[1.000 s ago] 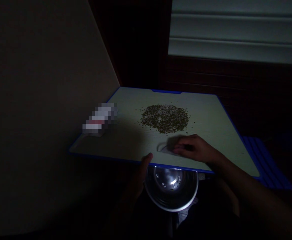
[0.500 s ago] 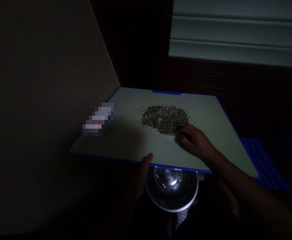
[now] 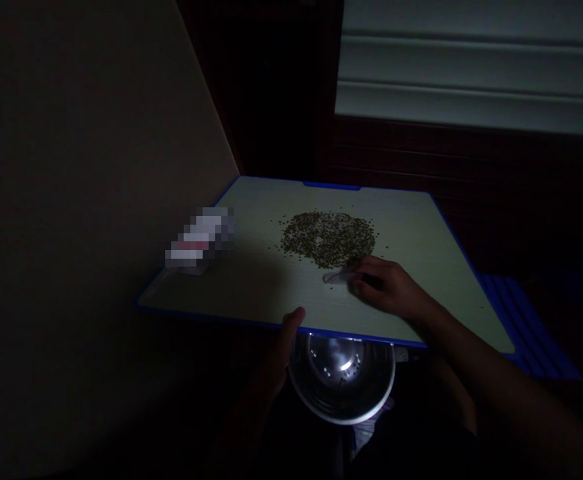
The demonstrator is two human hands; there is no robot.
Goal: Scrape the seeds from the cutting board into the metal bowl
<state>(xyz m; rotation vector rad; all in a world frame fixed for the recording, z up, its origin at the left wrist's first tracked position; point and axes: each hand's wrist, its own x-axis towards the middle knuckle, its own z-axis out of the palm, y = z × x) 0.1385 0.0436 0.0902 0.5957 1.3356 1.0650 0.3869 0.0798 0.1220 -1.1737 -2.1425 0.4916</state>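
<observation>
Small dark greenish grains (image 3: 321,237), like seeds or beans, lie spread on a pale tabletop with a blue rim (image 3: 241,303). My right hand (image 3: 384,283) is closed on a thin, pale flat piece (image 3: 337,277), whose exact kind I cannot make out. The piece's tip touches the tabletop just nearer than the grains, with a grain or two beside it. My left hand (image 3: 291,327) grips the tabletop's near edge, thumb on top and the other fingers hidden below. Under that edge sits a shiny metal bowl (image 3: 344,407) with a few grains inside.
A pixelated white and red box-like thing (image 3: 198,240) rests at the tabletop's left edge, close to a wall (image 3: 96,167). Blue slats (image 3: 526,327) show at the right. Pale horizontal panels (image 3: 471,67) stand at the back. The room is very dark.
My right hand has drawn the flat piece slightly toward me, away from the grains' near edge. My left hand stays at the tabletop's edge.
</observation>
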